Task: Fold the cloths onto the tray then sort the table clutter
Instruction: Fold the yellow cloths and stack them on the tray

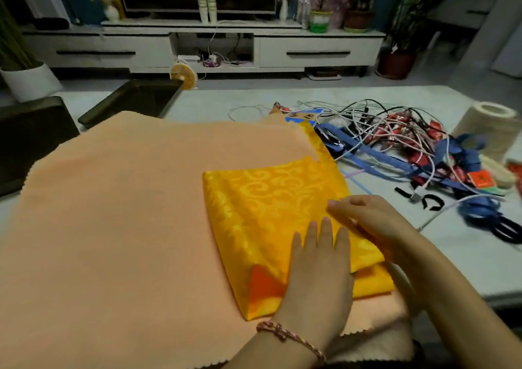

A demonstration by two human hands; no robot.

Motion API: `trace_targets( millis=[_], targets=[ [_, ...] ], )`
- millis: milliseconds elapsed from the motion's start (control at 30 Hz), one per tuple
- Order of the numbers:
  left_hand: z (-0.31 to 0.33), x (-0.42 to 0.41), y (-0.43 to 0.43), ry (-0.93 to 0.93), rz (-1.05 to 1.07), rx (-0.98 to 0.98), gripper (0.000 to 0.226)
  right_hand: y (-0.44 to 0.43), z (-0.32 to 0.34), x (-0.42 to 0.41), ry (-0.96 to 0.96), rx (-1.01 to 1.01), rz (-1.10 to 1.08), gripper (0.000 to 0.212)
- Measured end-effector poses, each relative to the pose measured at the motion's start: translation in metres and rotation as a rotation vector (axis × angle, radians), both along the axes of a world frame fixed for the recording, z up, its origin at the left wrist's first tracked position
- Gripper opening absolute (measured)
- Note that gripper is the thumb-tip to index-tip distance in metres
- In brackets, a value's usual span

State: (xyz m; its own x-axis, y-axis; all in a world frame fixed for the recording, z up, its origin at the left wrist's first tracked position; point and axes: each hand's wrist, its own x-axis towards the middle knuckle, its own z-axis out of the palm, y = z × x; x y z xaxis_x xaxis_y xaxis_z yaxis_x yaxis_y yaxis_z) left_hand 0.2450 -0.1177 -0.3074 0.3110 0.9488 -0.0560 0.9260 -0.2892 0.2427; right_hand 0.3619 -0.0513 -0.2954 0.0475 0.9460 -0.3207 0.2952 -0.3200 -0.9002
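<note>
Pressing flat on the folded yellow cloth [268, 199], the left hand [316, 278] lies palm down near its front edge, fingers straight and close together, a braided bracelet [285, 334] at the wrist. The right hand [375, 224] reaches in from the right and rests on the cloth's right side, fingers stretched out side by side. The yellow cloth sits on a large peach cloth [127, 213] spread over the pale table [466, 250]. A dark tray [132, 100] lies at the far left of the table. To the right lie tangled cables [375, 123], blue ribbons [395, 159], scissors [508, 231] and a pale roll [491, 126]. Beyond stand a white TV stand [319, 49], a small fan [183, 76] and stacked paper cups [207, 5].
</note>
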Motion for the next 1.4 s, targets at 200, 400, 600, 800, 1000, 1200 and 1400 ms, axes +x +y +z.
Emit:
trace_targets(
  millis=[200,400,600,800,1000,1200,1400],
  targets=[
    [0.005,-0.054,-0.010,0.139,-0.041,0.221,0.055,0.002,-0.006,0.009,-0.255,0.114,0.084,0.018],
    [-0.009,-0.126,-0.033,0.093,-0.025,0.483,0.072,-0.003,-0.010,0.011,-0.511,0.194,0.127,0.016],
    [-0.036,-0.140,-0.035,0.006,-0.119,0.352,0.063,-0.009,-0.019,0.001,-0.753,0.294,0.081,0.014],
    [-0.043,-0.152,-0.040,-0.033,-0.184,0.161,0.059,-0.014,-0.022,-0.003,-0.868,0.257,0.052,0.020],
    [-0.028,-0.153,-0.041,-0.102,-0.149,0.029,0.075,-0.012,-0.009,-0.008,-1.180,0.394,0.080,0.044],
    [-0.019,-0.131,-0.029,-0.274,-0.032,0.124,0.084,-0.022,-0.025,-0.062,-0.786,0.725,0.618,0.043],
    [-0.042,-0.135,-0.029,0.068,-0.021,0.065,0.066,-0.042,-0.037,-0.058,-0.879,0.534,0.715,0.082]
  ],
)
